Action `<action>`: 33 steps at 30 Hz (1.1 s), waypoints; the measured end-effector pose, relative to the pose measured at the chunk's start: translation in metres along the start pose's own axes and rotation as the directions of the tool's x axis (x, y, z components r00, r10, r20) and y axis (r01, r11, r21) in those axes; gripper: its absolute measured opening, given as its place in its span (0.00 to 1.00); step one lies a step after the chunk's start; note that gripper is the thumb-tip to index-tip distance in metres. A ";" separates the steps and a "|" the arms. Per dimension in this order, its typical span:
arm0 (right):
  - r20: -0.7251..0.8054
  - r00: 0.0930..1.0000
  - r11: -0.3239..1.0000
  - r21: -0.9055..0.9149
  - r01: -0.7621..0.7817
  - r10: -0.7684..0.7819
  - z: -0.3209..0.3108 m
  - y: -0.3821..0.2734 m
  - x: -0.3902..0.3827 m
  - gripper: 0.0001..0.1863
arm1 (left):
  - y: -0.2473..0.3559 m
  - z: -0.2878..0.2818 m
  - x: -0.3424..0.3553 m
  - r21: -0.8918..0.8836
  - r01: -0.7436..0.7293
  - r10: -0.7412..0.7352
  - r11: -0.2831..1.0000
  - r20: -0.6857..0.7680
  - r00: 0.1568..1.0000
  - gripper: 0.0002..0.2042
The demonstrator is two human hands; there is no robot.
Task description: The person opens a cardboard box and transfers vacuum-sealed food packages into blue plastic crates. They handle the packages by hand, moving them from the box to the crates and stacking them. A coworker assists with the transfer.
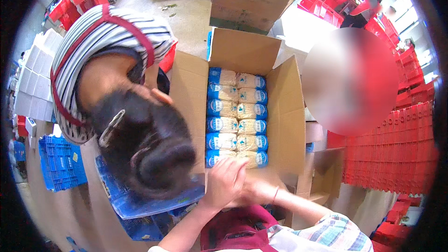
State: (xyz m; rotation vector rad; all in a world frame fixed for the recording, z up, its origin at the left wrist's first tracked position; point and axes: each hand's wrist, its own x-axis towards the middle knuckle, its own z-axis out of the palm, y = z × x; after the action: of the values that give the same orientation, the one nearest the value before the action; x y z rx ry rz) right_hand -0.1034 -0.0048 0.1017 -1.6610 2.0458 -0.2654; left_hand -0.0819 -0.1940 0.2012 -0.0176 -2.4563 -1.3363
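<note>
An upright cardboard box (290,107) stands with its flaps spread. Inside it lie two columns of plastic packs (252,111) in blue and clear wrap, with pale, noodle-like contents. Over the box's near edge is my left hand (226,178), its fingers stretched out beside the nearest packs; nothing shows in it. My right hand (252,191) comes close against it from the right. Motion smears its fingers, and part of it is hidden behind the left hand.
A person in a striped top (112,32) bends close on the left, above a blue crate (140,210). Another cardboard box (247,2) stands beyond mine. Red crates (392,144) are stacked at right, white boxes (39,74) at far left. A blurred patch covers the right.
</note>
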 end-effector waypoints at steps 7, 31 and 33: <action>-0.091 0.992 0.937 0.347 -0.047 0.083 0.137 -0.007 -0.012 0.15 | -0.117 0.132 0.061 0.224 0.479 -0.519 0.849 0.180 0.836 0.14; 0.075 -0.046 -0.084 0.656 -0.750 0.996 0.044 0.239 0.094 0.42 | -0.097 0.182 -0.043 -0.033 0.827 -0.751 0.561 0.399 0.526 0.11; 0.051 0.003 -0.032 0.660 -0.751 0.999 0.035 0.239 0.089 0.39 | -0.109 0.184 -0.052 -0.046 0.873 -0.798 0.486 0.384 0.465 0.10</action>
State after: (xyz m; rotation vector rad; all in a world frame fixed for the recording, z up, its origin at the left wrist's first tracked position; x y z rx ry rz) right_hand -0.3055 -0.0276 -0.0562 0.5230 2.5746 -0.6726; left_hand -0.1059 -0.0966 0.0052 1.2031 -2.6077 -2.1582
